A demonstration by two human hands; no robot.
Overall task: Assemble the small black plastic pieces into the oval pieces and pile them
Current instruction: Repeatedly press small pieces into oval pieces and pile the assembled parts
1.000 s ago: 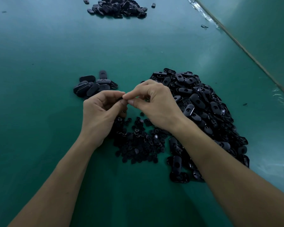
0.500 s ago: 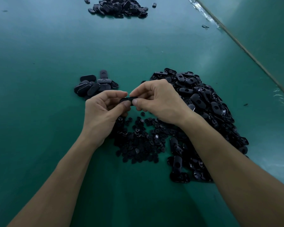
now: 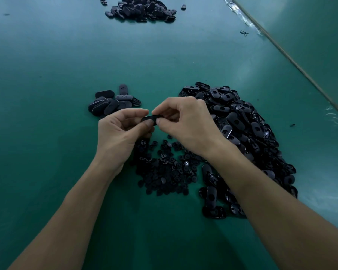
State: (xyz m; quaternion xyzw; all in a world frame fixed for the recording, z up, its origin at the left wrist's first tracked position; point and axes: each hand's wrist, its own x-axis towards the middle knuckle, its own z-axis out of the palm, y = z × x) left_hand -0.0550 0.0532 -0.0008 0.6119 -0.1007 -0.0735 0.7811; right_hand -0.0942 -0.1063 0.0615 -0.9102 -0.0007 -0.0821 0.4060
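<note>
Over the small pieces (image 3: pixel 164 172), in the head view, both hands meet on one oval piece (image 3: pixel 149 119), which is held clear of the table (image 3: pixel 47 75). The left hand (image 3: pixel 121 131) pinches its near-left end between thumb and forefinger. The right hand (image 3: pixel 185 123) has its fingers curled and grips the other end with thumb and fingertips. Those fingertips cover the oval's middle, so I cannot tell whether a small piece already sits in it.

This looks like the seating step. It should go best with the left hand as the steady holder, thumb backing the oval from below, while the right thumb presses the insert straight down into the hole. A tilted push would probably jam it or flick it back into the scatter below. A light rub across the joint should show whether it sits flush.

Loose ovals (image 3: pixel 242 133) lie heaped to the right, touching the small pieces. The pile (image 3: pixel 113 103) lies just beyond the left hand, so the finished piece probably belongs there, laid flat so it does not slide off. A far heap (image 3: pixel 142 9) sits well apart at the table's top edge.
</note>
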